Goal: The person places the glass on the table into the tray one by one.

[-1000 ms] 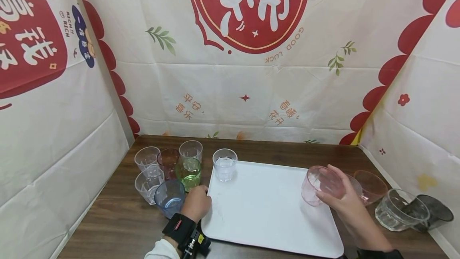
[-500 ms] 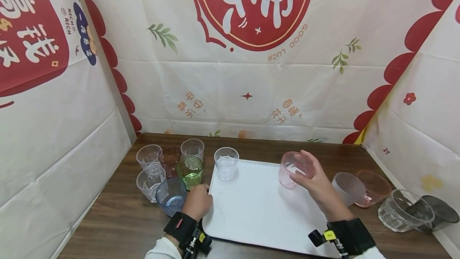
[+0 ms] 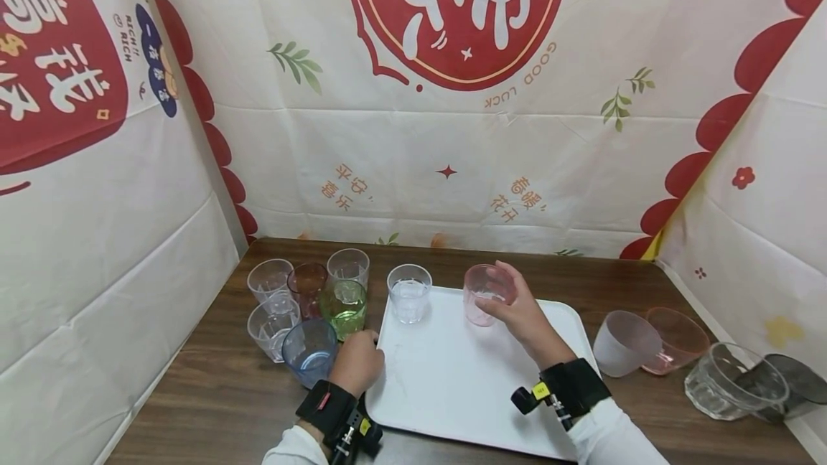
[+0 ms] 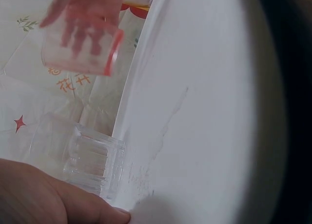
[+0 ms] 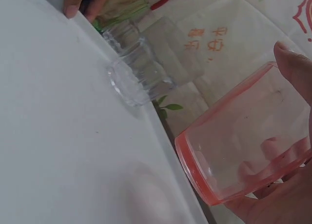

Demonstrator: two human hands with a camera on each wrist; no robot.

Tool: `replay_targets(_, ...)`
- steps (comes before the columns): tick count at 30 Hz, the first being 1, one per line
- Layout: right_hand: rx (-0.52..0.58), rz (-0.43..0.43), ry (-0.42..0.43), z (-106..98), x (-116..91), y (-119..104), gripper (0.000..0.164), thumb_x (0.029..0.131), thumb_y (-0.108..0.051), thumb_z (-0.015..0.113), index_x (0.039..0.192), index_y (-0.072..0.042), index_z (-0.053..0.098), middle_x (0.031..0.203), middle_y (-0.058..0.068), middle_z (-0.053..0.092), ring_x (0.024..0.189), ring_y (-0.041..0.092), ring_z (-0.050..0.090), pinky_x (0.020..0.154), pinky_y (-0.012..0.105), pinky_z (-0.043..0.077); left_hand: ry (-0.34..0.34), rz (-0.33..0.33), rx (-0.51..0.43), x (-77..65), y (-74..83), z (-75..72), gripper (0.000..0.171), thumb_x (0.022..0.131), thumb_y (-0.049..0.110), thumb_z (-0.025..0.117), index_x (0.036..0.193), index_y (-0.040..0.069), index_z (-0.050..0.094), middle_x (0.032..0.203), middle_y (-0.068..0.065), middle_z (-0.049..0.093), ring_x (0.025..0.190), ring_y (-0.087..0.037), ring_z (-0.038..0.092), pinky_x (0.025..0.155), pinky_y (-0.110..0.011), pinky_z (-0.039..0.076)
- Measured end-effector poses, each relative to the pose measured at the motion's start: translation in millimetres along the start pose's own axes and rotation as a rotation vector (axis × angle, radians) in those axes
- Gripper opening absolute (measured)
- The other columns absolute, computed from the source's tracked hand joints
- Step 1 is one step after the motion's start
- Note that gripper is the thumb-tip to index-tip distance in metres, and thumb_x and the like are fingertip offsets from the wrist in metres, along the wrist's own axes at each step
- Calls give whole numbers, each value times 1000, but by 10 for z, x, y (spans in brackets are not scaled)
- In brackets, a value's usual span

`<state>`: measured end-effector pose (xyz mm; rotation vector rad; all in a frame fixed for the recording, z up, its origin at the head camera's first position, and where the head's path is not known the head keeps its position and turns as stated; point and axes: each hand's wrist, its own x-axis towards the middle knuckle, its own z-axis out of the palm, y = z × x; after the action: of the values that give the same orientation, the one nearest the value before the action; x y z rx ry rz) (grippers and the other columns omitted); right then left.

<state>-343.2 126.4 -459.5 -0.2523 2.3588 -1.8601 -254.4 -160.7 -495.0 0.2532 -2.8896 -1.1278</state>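
Carried leftward since the earlier frame, a transparent pink tumbler (image 3: 477, 287) is gripped by the right hand (image 3: 522, 313) near the far edge of a white rectangular tray (image 3: 439, 386), pinched at left by the left hand (image 3: 356, 363). One clear tumbler (image 3: 410, 298) is placed far-left; other tumblers (image 3: 310, 354) are left on the worktop (image 3: 220, 407).

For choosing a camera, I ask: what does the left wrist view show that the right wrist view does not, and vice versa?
Only left wrist: a red star on the backdrop and a faint streak on the white tray.

Only right wrist: part of a green glass and a second clear glass.

Both: the tray, the clear glass at its edge, the left hand, and the pink glass held by the right hand.
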Motion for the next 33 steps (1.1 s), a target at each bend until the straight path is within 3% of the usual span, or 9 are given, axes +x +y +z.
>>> replay_targets(12, 11, 38, -3, 259, 289, 253, 105, 81, -27, 86, 160, -17, 17, 159, 11, 34, 146, 33, 34, 114, 50, 37, -16, -9, -8, -4, 18, 6, 20, 88, -2, 59, 102, -3, 74, 95, -15, 73, 81, -25, 66, 69, -44, 56)
replay_targets(26, -20, -3, -11, 325, 375, 286, 104, 84, -25, 84, 160, -14, 14, 160, 14, 31, 147, 35, 32, 116, 52, 33, 1, 28, -9, -5, 16, -26, 20, 87, -3, 58, 100, -2, 74, 91, -13, 73, 77, -22, 65, 65, -41, 55)
replay_targets(33, -102, 54, -9, 293, 356, 282, 109, 81, -39, 85, 160, -19, 13, 158, 13, 34, 145, 37, 33, 114, 54, 35, 5, 18, -12, -16, 10, -9, 21, 88, -2, 59, 102, -2, 74, 93, -14, 73, 80, -24, 66, 67, -43, 56)
